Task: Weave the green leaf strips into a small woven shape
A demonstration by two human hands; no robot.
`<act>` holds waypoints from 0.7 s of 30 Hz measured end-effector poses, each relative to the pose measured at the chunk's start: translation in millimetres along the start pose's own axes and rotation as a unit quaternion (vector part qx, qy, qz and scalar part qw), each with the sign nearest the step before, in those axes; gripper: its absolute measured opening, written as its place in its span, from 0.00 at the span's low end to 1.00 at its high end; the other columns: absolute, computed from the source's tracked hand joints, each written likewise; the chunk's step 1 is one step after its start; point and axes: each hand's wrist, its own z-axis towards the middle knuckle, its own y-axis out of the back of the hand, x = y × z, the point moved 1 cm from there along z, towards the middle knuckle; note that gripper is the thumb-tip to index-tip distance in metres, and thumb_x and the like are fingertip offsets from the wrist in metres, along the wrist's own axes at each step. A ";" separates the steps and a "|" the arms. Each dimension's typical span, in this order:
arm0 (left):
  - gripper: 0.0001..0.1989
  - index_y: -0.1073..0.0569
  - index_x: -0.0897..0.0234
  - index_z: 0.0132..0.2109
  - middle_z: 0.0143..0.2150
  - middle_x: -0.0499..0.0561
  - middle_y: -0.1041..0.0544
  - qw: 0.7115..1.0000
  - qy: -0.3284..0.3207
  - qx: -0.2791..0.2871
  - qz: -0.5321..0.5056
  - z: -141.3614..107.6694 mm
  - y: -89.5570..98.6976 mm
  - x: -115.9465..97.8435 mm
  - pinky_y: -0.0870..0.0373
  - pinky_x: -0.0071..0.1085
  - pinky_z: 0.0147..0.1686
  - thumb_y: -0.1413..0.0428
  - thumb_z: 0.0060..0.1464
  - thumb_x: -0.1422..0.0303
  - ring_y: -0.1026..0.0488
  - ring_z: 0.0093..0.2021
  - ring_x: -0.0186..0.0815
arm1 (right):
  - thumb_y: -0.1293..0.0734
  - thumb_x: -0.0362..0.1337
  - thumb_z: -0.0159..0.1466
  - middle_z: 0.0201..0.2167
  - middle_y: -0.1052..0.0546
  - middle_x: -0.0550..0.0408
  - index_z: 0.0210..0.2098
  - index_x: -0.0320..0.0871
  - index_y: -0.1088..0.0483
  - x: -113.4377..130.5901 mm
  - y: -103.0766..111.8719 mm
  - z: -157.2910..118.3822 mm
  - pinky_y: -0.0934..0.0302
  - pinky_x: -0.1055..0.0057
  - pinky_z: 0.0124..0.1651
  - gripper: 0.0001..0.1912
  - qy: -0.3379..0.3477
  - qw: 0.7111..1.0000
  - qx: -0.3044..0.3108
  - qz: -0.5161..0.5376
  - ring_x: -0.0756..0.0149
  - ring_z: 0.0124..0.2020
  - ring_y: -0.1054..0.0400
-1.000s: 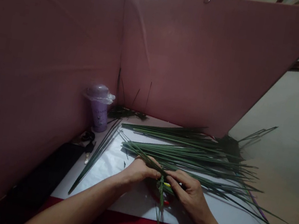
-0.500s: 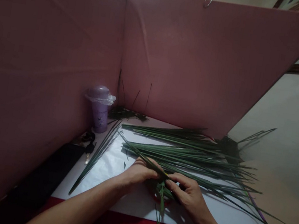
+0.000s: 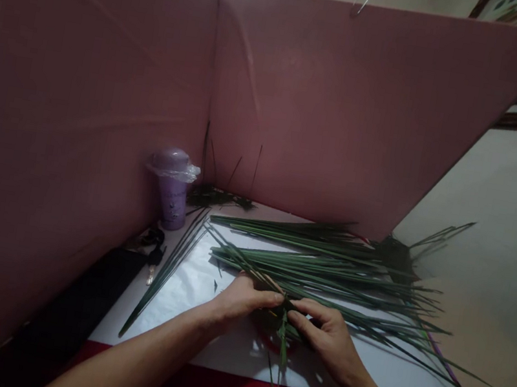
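My left hand [image 3: 242, 297] grips several long green leaf strips, its thumb pressed on them near their crossing. Close beside it, my right hand [image 3: 323, 325] pinches the same woven leaf piece [image 3: 283, 338] between thumb and fingers. Strips run from my hands up to the left, and narrow ends hang down over the front edge of the white sheet [image 3: 356, 382]. Rows of long green leaves [image 3: 296, 265] lie just beyond my hands. The underside of the held piece is in shadow.
A purple cup [image 3: 173, 196] with clear plastic round its top stands at the left. Keys [image 3: 153, 262] and a black item [image 3: 96, 285] lie near it. More leaves [image 3: 168, 271] lie slanted at the left. Pink panels [image 3: 327, 100] rise at the left and back.
My left thumb has straightened and lies farther right over the strips. The strips in my left hand are spread a little more. My right hand has barely moved.
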 end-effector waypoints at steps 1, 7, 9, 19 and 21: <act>0.10 0.25 0.70 0.31 0.27 0.50 0.27 1.000 -0.003 0.005 -0.001 -0.1 -0.3 -0.3 0.38 0.25 0.28 0.40 0.40 0.67 0.33 0.28 0.30 | 0.37 0.38 0.59 0.35 0.23 0.53 0.40 0.47 0.25 -0.2 0.0 -0.1 0.39 0.70 0.39 0.12 -0.002 1.000 0.001 0.002 0.64 0.36 0.31; 0.10 0.25 0.70 0.31 0.26 0.49 0.27 0.999 -0.011 -0.001 0.032 1.6 1.2 2.7 0.39 0.25 0.27 0.40 0.38 0.68 0.34 0.26 0.30 | 0.38 0.39 0.60 0.34 0.23 0.53 0.40 0.46 0.25 -1.8 -1.0 -0.2 0.39 0.70 0.39 0.13 0.000 1.000 0.009 0.011 0.63 0.36 0.31; 0.09 0.25 0.69 0.30 0.25 0.49 0.27 0.999 -0.017 0.001 0.032 2.1 0.7 3.3 0.39 0.25 0.27 0.41 0.38 0.70 0.34 0.26 0.29 | 0.39 0.41 0.60 0.34 0.23 0.53 0.40 0.45 0.25 -2.1 -1.6 -0.2 0.40 0.70 0.38 0.14 -0.007 1.000 0.011 0.013 0.62 0.36 0.31; 0.09 0.23 0.68 0.30 0.24 0.49 0.26 0.997 0.017 -0.023 0.065 0.6 1.5 6.8 0.38 0.26 0.27 0.43 0.36 0.73 0.33 0.26 0.31 | 0.38 0.43 0.60 0.26 0.29 0.55 0.29 0.41 0.25 -3.6 -1.7 -0.3 0.45 0.73 0.31 0.14 -0.014 0.999 0.045 0.008 0.68 0.29 0.37; 0.10 0.24 0.68 0.31 0.25 0.49 0.26 0.997 0.022 -0.021 0.068 0.1 2.3 7.5 0.37 0.26 0.28 0.42 0.35 0.73 0.32 0.27 0.32 | 0.38 0.44 0.60 0.24 0.32 0.56 0.26 0.40 0.26 -5.5 -1.0 0.0 0.47 0.74 0.29 0.15 -0.015 0.999 0.049 0.008 0.69 0.27 0.39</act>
